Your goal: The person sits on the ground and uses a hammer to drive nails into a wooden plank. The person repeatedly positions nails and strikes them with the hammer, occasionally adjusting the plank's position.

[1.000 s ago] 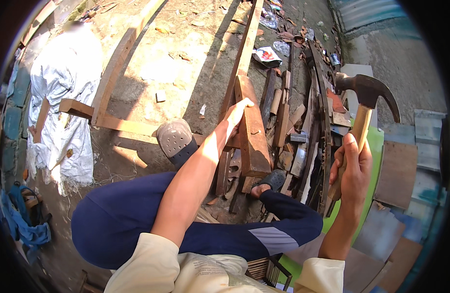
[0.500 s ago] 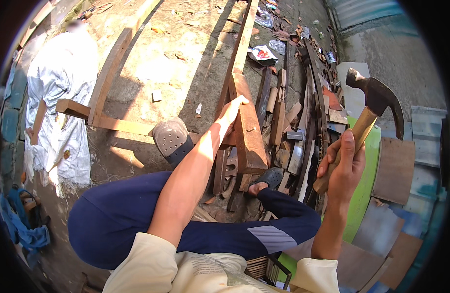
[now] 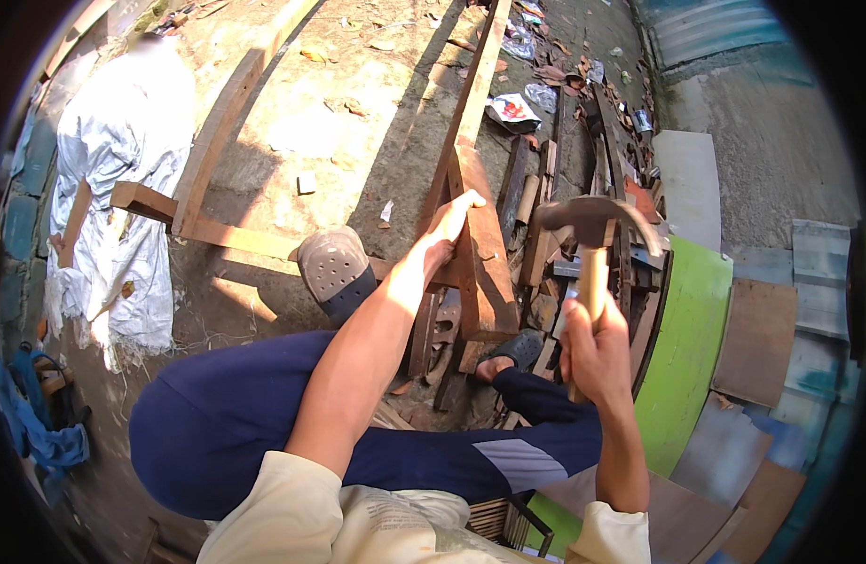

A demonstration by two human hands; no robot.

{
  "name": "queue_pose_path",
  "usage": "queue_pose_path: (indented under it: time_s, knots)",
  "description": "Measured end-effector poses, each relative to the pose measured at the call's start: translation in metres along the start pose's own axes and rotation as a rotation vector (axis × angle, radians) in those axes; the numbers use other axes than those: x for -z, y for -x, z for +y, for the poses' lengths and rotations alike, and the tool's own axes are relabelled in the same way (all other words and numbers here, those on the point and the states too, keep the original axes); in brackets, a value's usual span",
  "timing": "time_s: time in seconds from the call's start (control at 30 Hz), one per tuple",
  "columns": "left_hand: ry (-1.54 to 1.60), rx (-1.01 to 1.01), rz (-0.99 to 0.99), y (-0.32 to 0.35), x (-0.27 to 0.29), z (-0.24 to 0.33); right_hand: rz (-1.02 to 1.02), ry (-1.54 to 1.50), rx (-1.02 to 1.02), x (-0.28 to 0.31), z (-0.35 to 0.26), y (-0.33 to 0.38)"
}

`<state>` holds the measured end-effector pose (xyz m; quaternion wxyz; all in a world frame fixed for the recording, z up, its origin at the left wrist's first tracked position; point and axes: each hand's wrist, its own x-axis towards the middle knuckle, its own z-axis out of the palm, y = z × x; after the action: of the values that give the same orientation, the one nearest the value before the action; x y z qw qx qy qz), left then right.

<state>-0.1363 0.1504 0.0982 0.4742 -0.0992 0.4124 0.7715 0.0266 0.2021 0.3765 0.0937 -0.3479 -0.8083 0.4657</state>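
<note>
My left hand [image 3: 450, 226] is closed round the upper part of a thick brown wooden beam [image 3: 488, 291], its fingers partly hidden behind the wood. The beam belongs to a wooden frame whose long rail [image 3: 485, 70] runs away from me. A small nail-like point shows on the beam's top face, too small to make out well. My right hand [image 3: 598, 352] grips a claw hammer [image 3: 594, 273] by its pale wooden handle, raised to the right of the beam. The hammer's dark head is apart from the wood.
A crossbar [image 3: 247, 239] joins the frame's left rail [image 3: 217, 141]. My clog-clad foot [image 3: 334, 273] rests over the crossbar; the other clog [image 3: 521, 349] is beside the beam's near end. Scrap wood [image 3: 536, 249] lies to the right, near a green board [image 3: 687, 348]. White sacking [image 3: 123, 207] is at left.
My right hand has swung the hammer leftward, nearer the beam, with its head turning and coming lower. My left hand stays on the beam.
</note>
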Motion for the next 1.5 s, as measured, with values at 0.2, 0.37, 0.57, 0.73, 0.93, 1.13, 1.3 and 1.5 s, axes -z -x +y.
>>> queue_pose_path:
  time_s: [0.2,0.37,0.57,0.73,0.93,1.13,1.3,1.5]
  knots:
    - [0.060,0.100,-0.008,0.011,0.001,0.009,-0.080,0.048,-0.111,0.039,-0.024,-0.010]
    - [0.023,0.070,0.014,0.012,0.000,0.011,0.266,-0.242,0.213,0.006,-0.014,-0.008]
    - [0.040,0.102,0.031,0.016,0.001,0.016,-0.296,0.170,-0.284,0.021,-0.016,-0.004]
    - [0.085,0.025,0.013,0.012,0.005,0.009,0.177,-0.219,0.154,0.028,-0.047,-0.012]
    - [-0.034,0.156,-0.021,0.027,-0.010,0.030,-0.451,0.410,-0.323,0.006,0.008,0.005]
    - [0.008,0.161,-0.067,0.015,0.001,0.018,0.057,-0.067,0.007,0.043,-0.039,-0.003]
    - [-0.063,0.051,0.005,0.004,0.002,0.007,0.089,-0.110,0.049,0.022,-0.017,0.003]
    - [0.016,0.066,-0.001,0.022,-0.005,0.013,-0.021,-0.072,-0.065,0.017,0.000,0.004]
